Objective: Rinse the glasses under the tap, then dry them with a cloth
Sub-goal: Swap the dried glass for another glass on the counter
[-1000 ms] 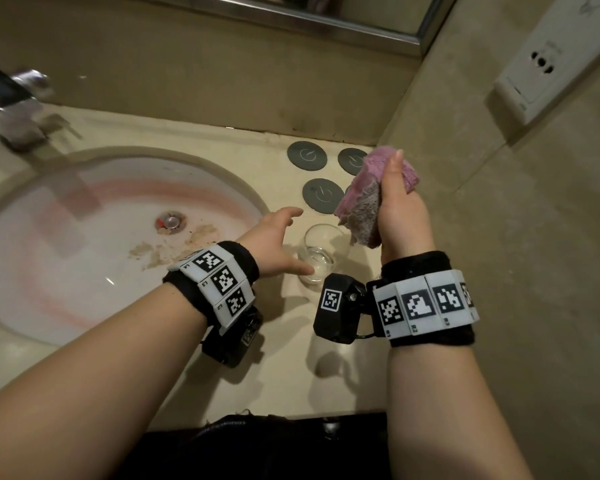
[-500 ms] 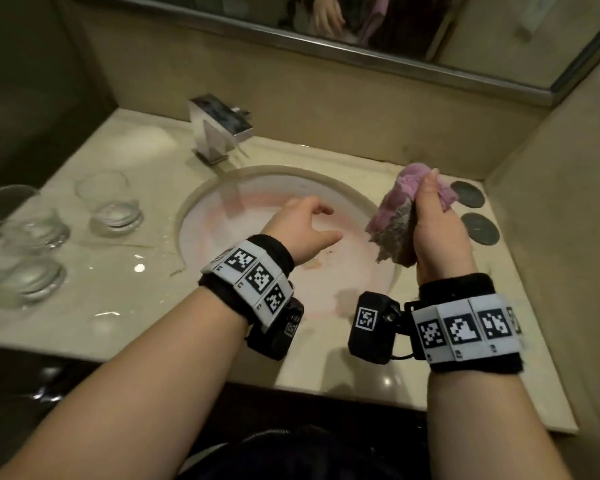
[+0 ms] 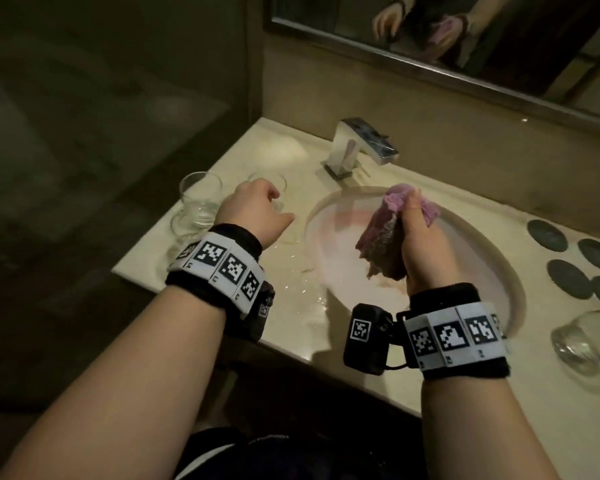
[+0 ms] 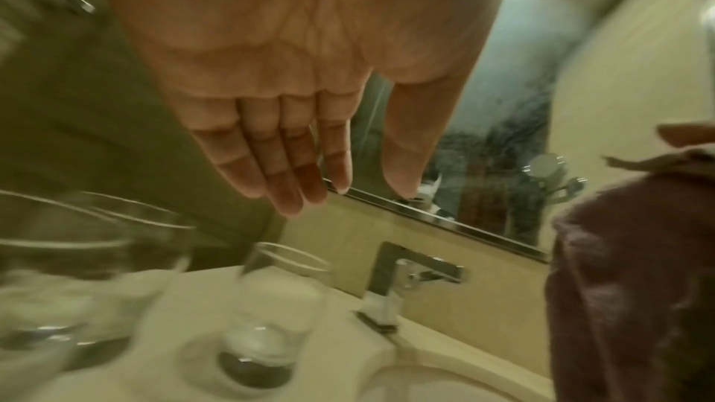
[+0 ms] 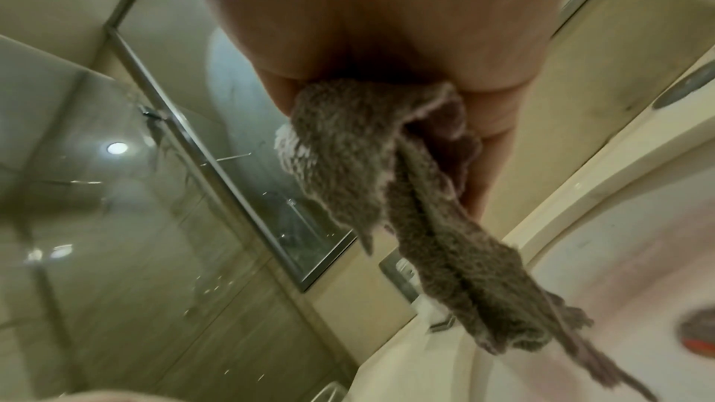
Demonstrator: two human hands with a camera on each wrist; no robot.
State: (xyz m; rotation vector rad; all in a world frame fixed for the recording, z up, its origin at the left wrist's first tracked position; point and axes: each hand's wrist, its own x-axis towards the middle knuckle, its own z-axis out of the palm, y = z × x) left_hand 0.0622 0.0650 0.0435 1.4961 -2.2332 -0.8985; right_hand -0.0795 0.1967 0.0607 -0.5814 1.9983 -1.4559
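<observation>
Left of the sink basin (image 3: 492, 271), on the pale counter, is where the action is: the left hand (image 3: 253, 211) hangs over the glass tumbler (image 3: 269, 183) nearest the basin, fingers straight and together in the left wrist view, holding nothing. A second tumbler (image 3: 196, 202) sits just further left of it, and one more glass (image 3: 589, 341) stands right of the basin. The right hand (image 3: 420, 237) is over the basin, fist clenched round a bunched pink cloth (image 3: 378, 244) that dangles down from the fingers.

My guess is the step is picking up the next glass left of the basin. To do it well I'd wrap the fingers round the lower wall, not pinch the rim, since the counter there shows water drops and the glass is probably slick. Lift it straight up so it doesn't knock its neighbour, which stands just beside it. Keep the cloth hand parked over the basin, out of the way of the square chrome tap (image 3: 357, 147) behind it.

The glasses are short, clear, thick-bottomed tumblers standing upright, mouths up. Can't tell whether they're wet inside; too blurry.
</observation>
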